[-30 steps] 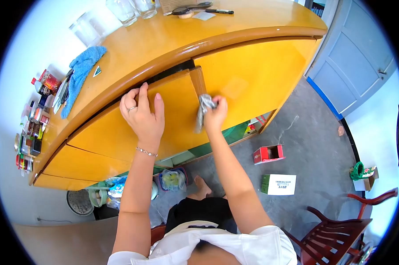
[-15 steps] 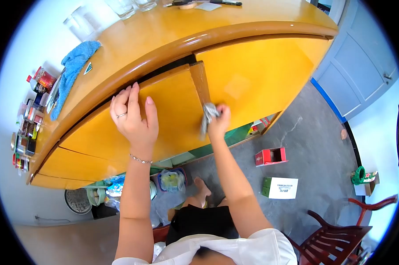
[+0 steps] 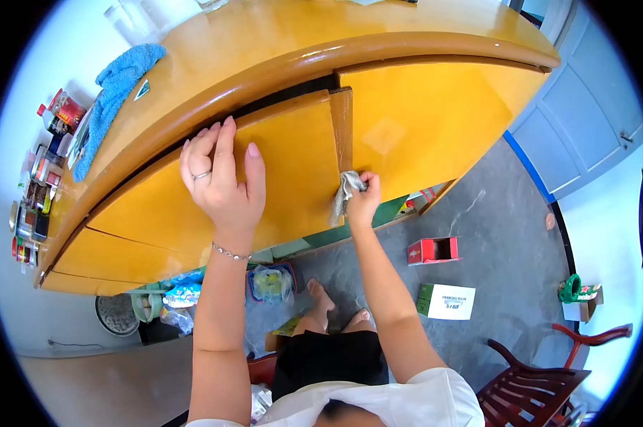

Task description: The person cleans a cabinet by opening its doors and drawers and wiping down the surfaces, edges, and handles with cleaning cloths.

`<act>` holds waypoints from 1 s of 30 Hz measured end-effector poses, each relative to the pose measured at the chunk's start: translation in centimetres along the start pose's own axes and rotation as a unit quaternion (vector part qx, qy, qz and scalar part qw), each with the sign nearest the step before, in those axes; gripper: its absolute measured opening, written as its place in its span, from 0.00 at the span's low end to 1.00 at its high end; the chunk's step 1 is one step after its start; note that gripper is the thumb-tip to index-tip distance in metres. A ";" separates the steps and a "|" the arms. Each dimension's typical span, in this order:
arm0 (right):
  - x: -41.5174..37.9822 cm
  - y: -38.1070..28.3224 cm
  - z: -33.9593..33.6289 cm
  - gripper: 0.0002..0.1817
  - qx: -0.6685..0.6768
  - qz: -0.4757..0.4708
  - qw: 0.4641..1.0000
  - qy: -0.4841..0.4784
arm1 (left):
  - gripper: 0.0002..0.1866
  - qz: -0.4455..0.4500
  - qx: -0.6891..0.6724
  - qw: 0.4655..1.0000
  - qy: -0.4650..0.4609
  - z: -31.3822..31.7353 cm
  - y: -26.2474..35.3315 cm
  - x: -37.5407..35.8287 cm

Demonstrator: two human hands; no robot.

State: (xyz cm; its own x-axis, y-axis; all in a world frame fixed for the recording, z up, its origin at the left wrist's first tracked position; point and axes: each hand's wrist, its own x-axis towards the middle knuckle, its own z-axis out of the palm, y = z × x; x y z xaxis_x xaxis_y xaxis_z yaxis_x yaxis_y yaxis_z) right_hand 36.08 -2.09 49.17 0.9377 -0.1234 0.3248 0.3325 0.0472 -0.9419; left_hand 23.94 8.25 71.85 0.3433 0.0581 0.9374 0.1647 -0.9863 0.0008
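My left hand (image 3: 225, 174) rests with spread fingers on the top edge of a yellow drawer front (image 3: 293, 153), which stands slightly out from under the wooden top (image 3: 264, 67). A ring and a bracelet show on this hand and wrist. My right hand (image 3: 364, 198) is closed on a crumpled grey cloth (image 3: 346, 191), held against the lower right edge of the same front, beside a narrow brown strip. To the right is a larger yellow panel (image 3: 435, 121). A dark gap shows above the drawer front.
A blue towel (image 3: 115, 92) hangs over the top's left side, near jars and bottles (image 3: 40, 188). On the grey floor are a red box (image 3: 433, 250), a white and green box (image 3: 449, 302) and a dark red chair (image 3: 535, 384). A blue-grey door (image 3: 584, 114) is at the right.
The view has shifted a little, so the cabinet appears slightly further right. Both hands keep their places near the drawer front, and the cloth sits a little differently in my right hand.
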 end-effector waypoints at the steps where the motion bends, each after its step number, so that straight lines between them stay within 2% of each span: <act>1: 0.5 -1.9 -0.1 0.14 0.007 -0.003 1.000 0.007 | 0.17 0.002 -0.001 1.000 0.002 0.1 -0.1 0.0; 3: 2.6 -6.2 0.2 0.14 0.018 -0.008 1.000 0.021 | 0.17 -0.001 -0.005 1.000 0.003 0.2 -0.1 0.0; 4: 3.6 -8.4 0.3 0.14 0.046 -0.046 0.998 0.015 | 0.17 -0.002 -0.007 1.000 0.003 0.2 -0.2 -0.1; 7: 2.4 -6.6 -0.2 0.13 0.009 0.000 1.000 0.009 | 0.17 0.001 0.005 1.000 0.008 0.3 -0.3 -0.2; 8: 1.1 -4.0 -0.4 0.13 0.002 0.025 1.000 0.004 | 0.17 -0.002 0.002 1.000 0.010 0.4 -0.3 0.0; 11: 0.4 -3.3 0.2 0.14 0.193 0.154 0.969 0.012 | 0.16 -0.008 0.001 1.000 0.012 0.3 -0.2 0.0; 12: 1.2 -6.3 0.0 0.15 0.090 0.098 0.991 0.003 | 0.16 -0.009 0.003 1.000 0.014 0.3 -0.1 0.1; 15: 2.5 -8.0 0.6 0.14 0.282 0.129 0.950 -0.040 | 0.16 -0.009 0.003 1.000 0.006 0.3 -0.1 -0.5; 16: 1.7 -6.6 0.1 0.12 0.083 0.046 0.995 -0.027 | 0.16 -0.005 0.002 1.000 0.015 0.4 -0.2 -0.2; 19: -0.3 -3.6 0.0 0.11 0.222 0.218 0.950 0.007 | 0.16 -0.007 0.011 1.000 0.004 0.2 -0.1 -0.1; 20: -0.1 -3.2 0.3 0.11 0.261 0.226 0.938 0.017 | 0.16 -0.005 0.012 1.000 0.000 0.2 -0.2 -0.1; 23: 2.6 -8.3 1.0 0.13 0.251 0.130 0.959 0.000 | 0.16 -0.003 -0.001 1.000 0.012 0.5 -0.3 -0.2; 24: 3.3 -10.3 0.9 0.14 0.301 0.138 0.943 -0.011 | 0.16 -0.006 -0.001 1.000 0.005 0.4 -0.3 -0.3; 27: 1.6 -5.8 0.1 0.13 0.031 0.034 0.999 -0.001 | 0.16 -0.012 -0.005 1.000 -0.001 0.1 0.0 0.3; 28: 0.4 -4.1 -0.2 0.14 0.010 0.078 0.997 -0.004 | 0.16 -0.013 -0.005 1.000 -0.007 -0.1 0.2 0.3; 30: 0.2 -3.3 0.2 0.14 0.073 0.125 0.989 0.001 | 0.17 -0.012 -0.010 1.000 -0.022 -0.3 0.1 0.2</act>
State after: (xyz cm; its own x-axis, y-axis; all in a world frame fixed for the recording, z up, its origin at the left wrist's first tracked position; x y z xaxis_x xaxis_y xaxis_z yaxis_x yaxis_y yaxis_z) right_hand 35.17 -2.09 52.37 0.9923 -0.0918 0.0830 0.1015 0.2198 -0.9703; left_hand 23.77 8.12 72.10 0.3807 0.0874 0.9206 0.1551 -0.9875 0.0296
